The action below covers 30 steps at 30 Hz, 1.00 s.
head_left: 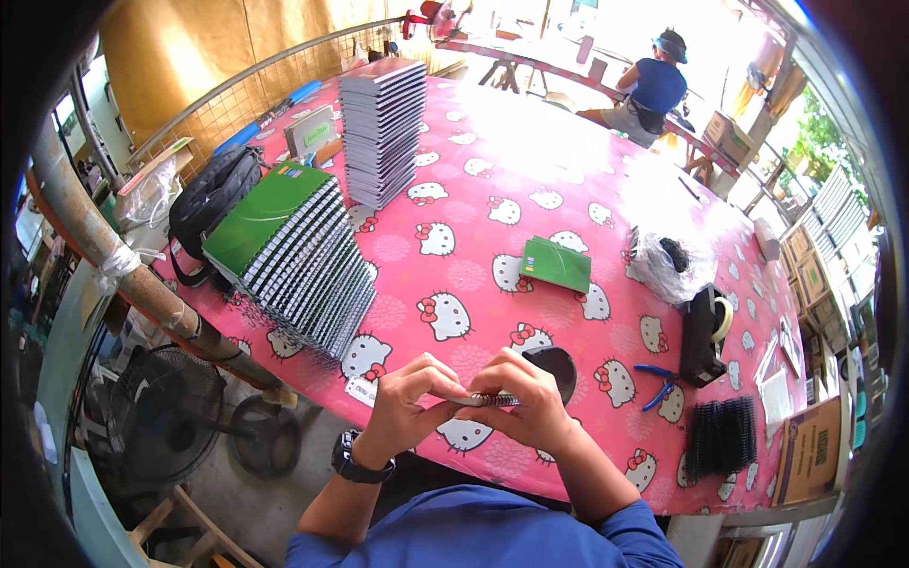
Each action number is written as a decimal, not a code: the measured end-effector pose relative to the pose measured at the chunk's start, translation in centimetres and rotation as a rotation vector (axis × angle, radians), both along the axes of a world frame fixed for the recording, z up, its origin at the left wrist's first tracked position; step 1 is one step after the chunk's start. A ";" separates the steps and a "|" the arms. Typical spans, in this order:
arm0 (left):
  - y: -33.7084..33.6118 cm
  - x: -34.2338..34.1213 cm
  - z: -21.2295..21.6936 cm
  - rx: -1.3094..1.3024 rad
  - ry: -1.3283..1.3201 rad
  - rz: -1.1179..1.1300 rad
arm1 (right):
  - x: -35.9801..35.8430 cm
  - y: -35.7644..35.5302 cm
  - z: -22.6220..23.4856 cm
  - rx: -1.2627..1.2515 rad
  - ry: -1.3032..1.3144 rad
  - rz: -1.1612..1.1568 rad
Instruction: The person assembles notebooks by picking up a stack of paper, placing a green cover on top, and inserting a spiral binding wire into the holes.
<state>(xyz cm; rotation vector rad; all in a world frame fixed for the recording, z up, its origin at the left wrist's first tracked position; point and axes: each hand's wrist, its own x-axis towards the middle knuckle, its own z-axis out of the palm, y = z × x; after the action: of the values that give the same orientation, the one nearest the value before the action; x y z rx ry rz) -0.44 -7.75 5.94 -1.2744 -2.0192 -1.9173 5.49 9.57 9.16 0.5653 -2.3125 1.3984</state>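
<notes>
Close to my body, over the near edge of the table, my left hand [417,396] and my right hand [526,398] pinch a small spiral-bound notebook [485,400] between thumbs and fingers. It is seen edge-on, with a dark coil along its right part under my right fingers. Its cover cannot be made out. Just behind my right hand lies a dark rounded object [553,369], partly hidden by the fingers. Farther out, a small green notebook [557,264] lies flat on the pink patterned tablecloth [464,275].
To the left stand a stack of green spiral notebooks [294,251] and a taller notebook stack [383,133], beside a black bag [216,189]. At right are blue pliers [660,383], a tape dispenser [701,341], black binding coils [720,437] and a plastic bag [668,270]. Another person [655,90] sits far back.
</notes>
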 end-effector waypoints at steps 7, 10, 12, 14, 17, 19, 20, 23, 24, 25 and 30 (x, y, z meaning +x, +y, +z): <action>-0.5 0.1 -0.2 0.025 0.023 0.019 | -0.6 -0.4 0.1 0.140 0.122 -0.009; -0.8 -0.1 -0.1 0.054 0.000 0.018 | -0.6 -0.5 0.3 0.133 0.102 0.023; -0.9 -0.2 0.1 0.045 -0.003 0.012 | -0.6 -0.5 0.3 0.119 0.060 0.045; -1.0 -0.3 0.0 0.042 -0.005 0.005 | -0.7 -0.4 0.4 0.048 0.027 0.084; -1.1 -0.4 -0.2 0.033 0.016 0.001 | -0.8 -0.3 0.6 0.107 0.001 0.101; -1.1 -0.3 -0.2 0.026 0.044 0.017 | -0.8 -0.3 0.7 0.137 0.010 0.090; -1.3 -0.3 -0.1 0.044 -0.033 0.010 | -0.8 -0.4 0.6 0.166 0.015 0.074; -1.7 -0.2 0.1 0.069 -0.130 0.032 | -1.0 -1.1 0.6 0.213 0.080 0.081; -2.0 -0.2 0.2 0.072 -0.160 0.046 | -1.2 -1.4 0.6 0.235 0.107 0.073; -2.2 -0.2 0.4 0.075 -0.149 0.056 | -1.4 -1.6 0.6 0.249 0.120 0.078; -4.3 -0.2 1.7 -0.005 -0.105 0.202 | -3.2 -3.3 2.2 0.341 0.211 0.172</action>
<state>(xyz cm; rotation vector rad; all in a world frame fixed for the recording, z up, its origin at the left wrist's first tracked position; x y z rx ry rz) -0.62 -12.03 7.67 -0.9464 -2.1104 -1.9228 2.26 6.32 11.33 0.9833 -2.3833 0.9581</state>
